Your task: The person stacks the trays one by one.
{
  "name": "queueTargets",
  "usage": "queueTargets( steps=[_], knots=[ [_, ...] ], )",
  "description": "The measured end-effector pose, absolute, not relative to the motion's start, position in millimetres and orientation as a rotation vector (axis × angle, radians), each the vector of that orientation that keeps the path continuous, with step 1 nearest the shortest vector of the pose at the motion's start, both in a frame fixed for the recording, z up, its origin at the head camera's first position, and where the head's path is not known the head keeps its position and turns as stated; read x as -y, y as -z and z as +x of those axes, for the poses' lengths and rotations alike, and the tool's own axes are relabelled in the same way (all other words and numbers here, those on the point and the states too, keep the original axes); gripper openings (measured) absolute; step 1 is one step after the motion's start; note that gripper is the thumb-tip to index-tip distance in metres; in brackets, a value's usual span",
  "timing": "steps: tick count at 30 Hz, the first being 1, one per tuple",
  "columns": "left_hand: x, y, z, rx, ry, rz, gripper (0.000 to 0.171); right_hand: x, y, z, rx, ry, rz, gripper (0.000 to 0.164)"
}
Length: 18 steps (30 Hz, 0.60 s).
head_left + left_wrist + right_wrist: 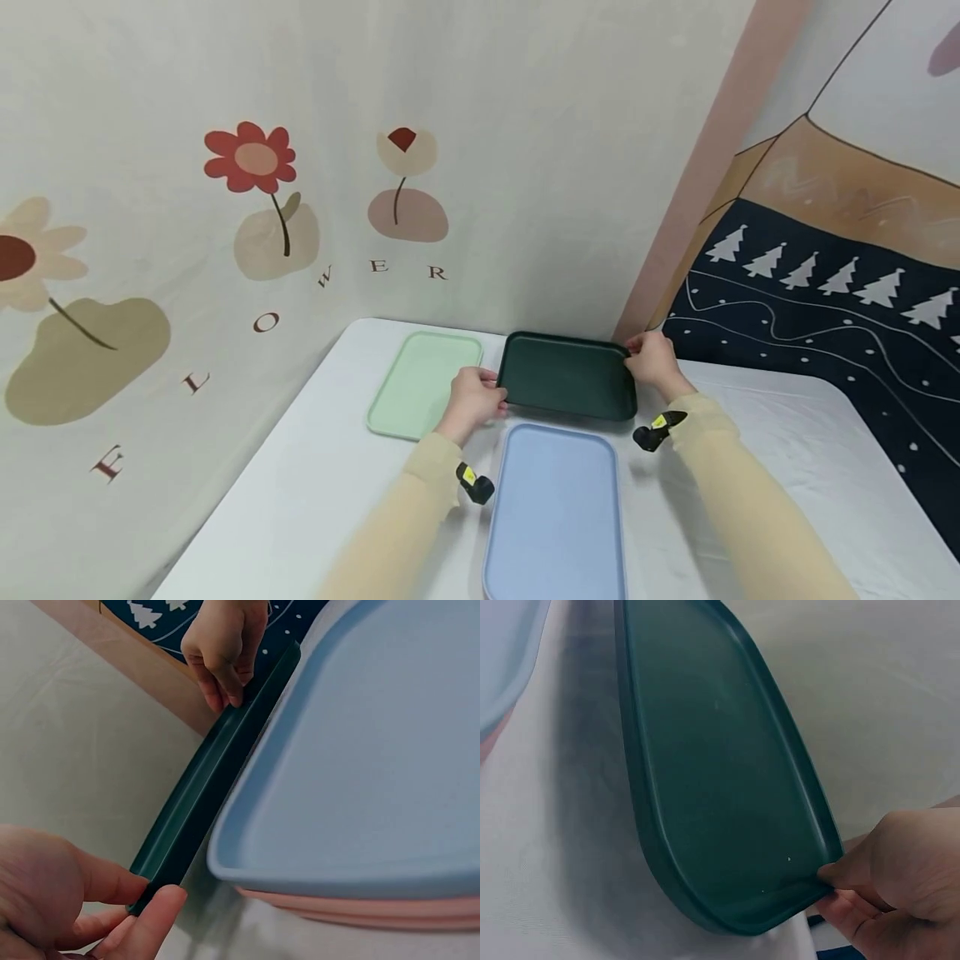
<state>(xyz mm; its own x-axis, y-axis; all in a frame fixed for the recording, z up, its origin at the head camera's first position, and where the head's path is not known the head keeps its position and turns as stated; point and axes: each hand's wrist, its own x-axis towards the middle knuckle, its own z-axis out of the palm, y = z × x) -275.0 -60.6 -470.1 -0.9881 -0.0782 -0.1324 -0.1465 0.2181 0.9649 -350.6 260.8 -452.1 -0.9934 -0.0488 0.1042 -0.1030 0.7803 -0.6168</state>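
Note:
A dark green tray (pixel 567 375) is held level just above the far part of the white table, its shadow showing below it in the right wrist view. My left hand (pixel 475 400) pinches its left short edge, thumb and fingers on either side of the rim (pixel 150 889). At the opposite short edge, my right hand (pixel 654 363) grips the rim near the far corner (pixel 821 881). Nearer to me lies a light blue tray (pixel 557 512); the left wrist view shows a pink tray (pixel 360 909) under it. Left of the green tray is a pale green tray (pixel 423 385).
The white table (pixel 300 492) meets a wall hanging (pixel 525 167) with printed flowers and letters at the back and left. A dark blue cloth (pixel 810 333) with white trees hangs beyond the table's right edge. Small black cameras (pixel 476 483) sit on both wrists.

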Motion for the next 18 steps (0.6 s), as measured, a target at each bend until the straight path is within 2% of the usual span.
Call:
queueTargets(
  steps=[12,18],
  knots=[
    [76.5,450.8,-265.8,-2.509,-1.84,-0.16,0.027,-259.5,420.6,-330.8,2.947,-1.053,0.151,0.036],
    [84.6,446.2,-262.1,-2.578,-1.78,-0.127,0.026,-260.2,406.6,-313.2,2.98,-1.299,0.149,0.033]
  ],
)
